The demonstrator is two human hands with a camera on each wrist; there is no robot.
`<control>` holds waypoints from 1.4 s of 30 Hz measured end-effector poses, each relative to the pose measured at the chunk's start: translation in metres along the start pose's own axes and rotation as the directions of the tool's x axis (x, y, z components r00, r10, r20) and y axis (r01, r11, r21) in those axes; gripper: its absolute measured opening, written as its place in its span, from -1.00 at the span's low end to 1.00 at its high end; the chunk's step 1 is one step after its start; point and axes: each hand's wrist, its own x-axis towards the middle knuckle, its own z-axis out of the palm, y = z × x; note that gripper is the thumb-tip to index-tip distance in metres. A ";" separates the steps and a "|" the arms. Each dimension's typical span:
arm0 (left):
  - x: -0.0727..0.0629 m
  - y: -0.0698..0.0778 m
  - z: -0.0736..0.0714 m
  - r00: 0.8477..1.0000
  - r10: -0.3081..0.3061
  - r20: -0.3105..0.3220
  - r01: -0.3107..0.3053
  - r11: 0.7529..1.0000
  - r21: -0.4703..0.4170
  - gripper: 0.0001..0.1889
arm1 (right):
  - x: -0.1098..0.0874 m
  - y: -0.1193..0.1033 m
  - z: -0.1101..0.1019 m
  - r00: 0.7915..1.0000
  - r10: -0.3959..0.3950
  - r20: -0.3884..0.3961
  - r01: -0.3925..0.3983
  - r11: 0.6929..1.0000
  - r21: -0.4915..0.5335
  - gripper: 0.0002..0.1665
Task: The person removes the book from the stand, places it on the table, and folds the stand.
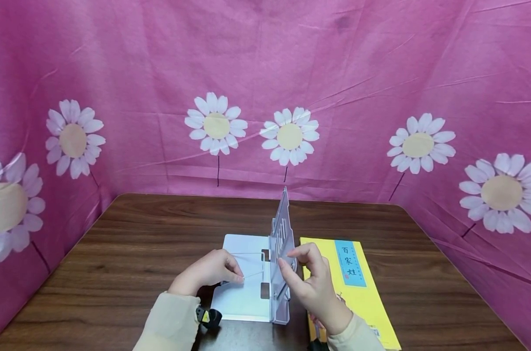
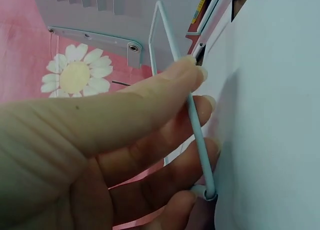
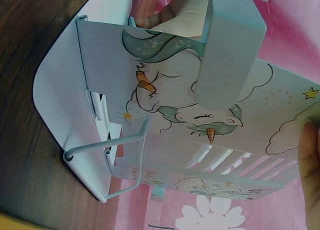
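A pale metal book stand stands on the table, its flat base plate [image 1: 241, 304] lying down and its printed panel [image 1: 284, 234] upright at the base's right side. Over the base, my left hand [image 1: 215, 270] pinches a bent wire leg [image 2: 201, 150] between thumb and fingers. My right hand [image 1: 315, 285] is at the panel's right face, thumb and index finger loosely bent; firm contact cannot be told. Unicorn drawings and slots cover that face in the right wrist view, where a wide ledge [image 3: 232, 55] juts out and another wire loop [image 3: 142, 155] is raised.
A yellow book [image 1: 368, 307] with a blue title label lies right of the stand, partly under my right forearm. The brown wooden table [image 1: 94, 282] extends to both sides. Behind it hangs a pink cloth [image 1: 248, 48] with white daisies.
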 end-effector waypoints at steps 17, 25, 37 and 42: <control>-0.001 0.005 0.004 0.994 -0.102 -0.030 0.103 0.994 0.036 -0.89 | 0.000 0.000 0.000 1.000 -0.006 0.007 0.006 1.000 -0.001 -0.72; -0.002 0.008 0.004 0.991 -0.130 -0.019 0.130 0.991 0.020 -0.83 | 0.002 0.000 0.001 0.998 -0.048 0.046 0.047 0.999 0.007 -0.72; 0.001 0.011 -0.007 0.995 0.038 -0.089 -0.043 0.997 -0.056 -0.82 | 0.003 -0.002 0.001 0.994 -0.048 0.100 0.048 0.999 0.006 -0.70; -0.006 0.031 -0.017 0.987 0.044 -0.155 -0.074 0.978 -0.195 -0.65 | 0.002 -0.005 0.003 0.991 -0.030 0.128 0.030 1.000 -0.002 -0.64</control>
